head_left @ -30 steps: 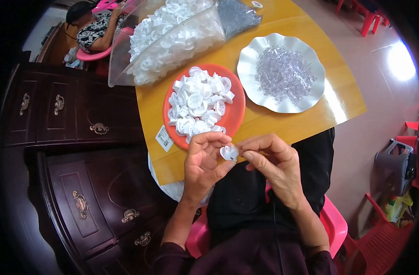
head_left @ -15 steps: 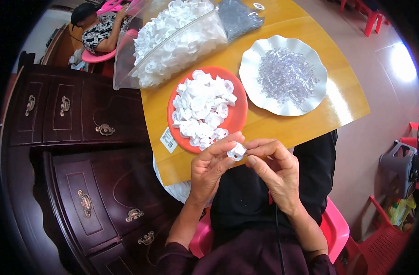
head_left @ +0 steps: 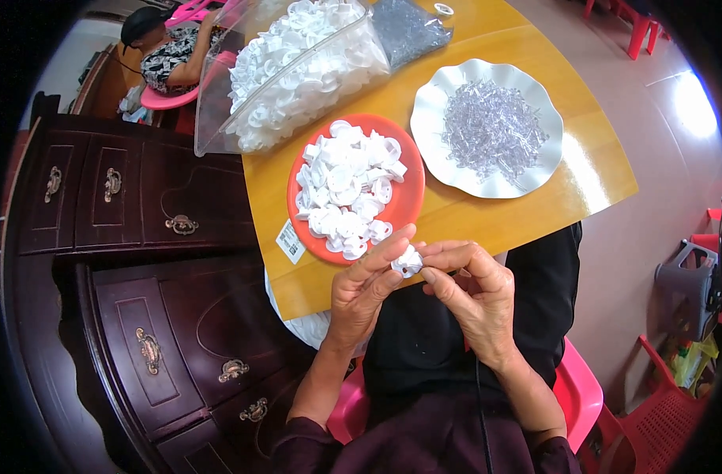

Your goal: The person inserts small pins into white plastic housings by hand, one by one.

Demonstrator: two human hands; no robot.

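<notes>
Just past the table's near edge, my left hand [head_left: 362,288] pinches a small white plastic part [head_left: 408,262] between thumb and fingers; a hole shows in its near side. My right hand [head_left: 475,296] is closed in a pinch at the right side of that part, fingertips against it. Whatever sits between those right fingertips is too small to make out. Beyond my left hand, a round orange plate [head_left: 412,209] bears a heap of similar white parts [head_left: 345,178]. A white wavy-rimmed plate [head_left: 424,118] farther right holds a pile of thin clear plastic pieces [head_left: 495,130].
A clear plastic bin [head_left: 211,126] full of white parts stands at the table's far left, beside a grey plastic bag [head_left: 408,31]. Dark wooden drawers [head_left: 148,300] flank the yellow table [head_left: 456,217] on the left. Another person [head_left: 175,55] sits far left.
My right fingertips have come closer against the white part, and the thin thing seen between them before is now hidden. The left hand keeps its hold, nearly still.
</notes>
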